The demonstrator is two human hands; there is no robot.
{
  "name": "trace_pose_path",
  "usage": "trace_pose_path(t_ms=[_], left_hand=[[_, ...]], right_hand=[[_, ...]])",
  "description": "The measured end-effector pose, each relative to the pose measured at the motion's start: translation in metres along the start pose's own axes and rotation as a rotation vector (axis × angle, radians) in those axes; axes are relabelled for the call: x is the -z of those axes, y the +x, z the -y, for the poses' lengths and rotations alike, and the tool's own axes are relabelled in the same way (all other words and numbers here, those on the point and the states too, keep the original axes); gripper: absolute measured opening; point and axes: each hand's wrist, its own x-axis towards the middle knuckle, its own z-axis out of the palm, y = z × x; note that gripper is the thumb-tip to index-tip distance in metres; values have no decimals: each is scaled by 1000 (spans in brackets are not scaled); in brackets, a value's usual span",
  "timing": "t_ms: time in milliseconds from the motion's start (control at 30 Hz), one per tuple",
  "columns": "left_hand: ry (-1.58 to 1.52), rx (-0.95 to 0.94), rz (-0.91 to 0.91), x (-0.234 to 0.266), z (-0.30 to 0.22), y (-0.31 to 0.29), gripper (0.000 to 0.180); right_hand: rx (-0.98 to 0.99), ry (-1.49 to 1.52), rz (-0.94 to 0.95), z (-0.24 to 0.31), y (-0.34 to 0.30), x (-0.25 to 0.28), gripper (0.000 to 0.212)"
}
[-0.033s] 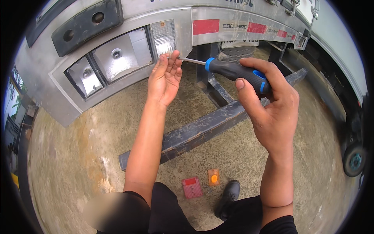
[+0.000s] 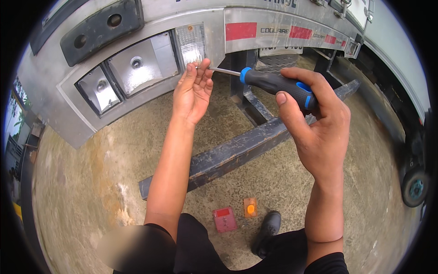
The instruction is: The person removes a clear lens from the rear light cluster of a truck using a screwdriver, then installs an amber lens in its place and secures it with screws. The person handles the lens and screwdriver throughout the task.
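The right hand (image 2: 321, 123) grips the screwdriver (image 2: 276, 84) by the rear of its black and blue handle, with the thumb along the near side and the index finger over the top. The shaft points left, tilted slightly upward toward its tip, and ends at the fingers of the left hand (image 2: 190, 101).

The left hand is raised, palm toward the body, fingers partly curled, at the lower edge of the clear lens (image 2: 191, 43). Whether its grip is closed on the tip or on a small part cannot be told; the fingers hide the contact.

The clear lens is seated in the metal panel (image 2: 68, 98), near the panel's right edge. To its left, the panel carries a large recess (image 2: 155, 75) and then a small recess (image 2: 99, 93), both uncovered, each with a bulb in view. A black bumper (image 2: 98, 34) is mounted above them, toward the panel's upper edge.

A dark steel bar (image 2: 237, 148) runs below the hands, above the floor (image 2: 114, 160). On the floor, near the boot (image 2: 269, 226), lie a red lens (image 2: 225, 220) and, just right of it, a smaller orange lens (image 2: 250, 208).
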Motion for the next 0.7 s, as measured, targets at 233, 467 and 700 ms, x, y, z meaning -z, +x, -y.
trace_pose_path(t_ms=[233,467,700], left_hand=[[-5,-4,93,-2,2,-2,22],[117,-51,127,-3,-1,4,25],[301,-91,4,-16,-6,-1,36]], right_hand=[[-6,66,20,-2,-2,2,30],[107,90,-44,-16,4,-9,29],[251,-107,120,-15,-5,-4,43]])
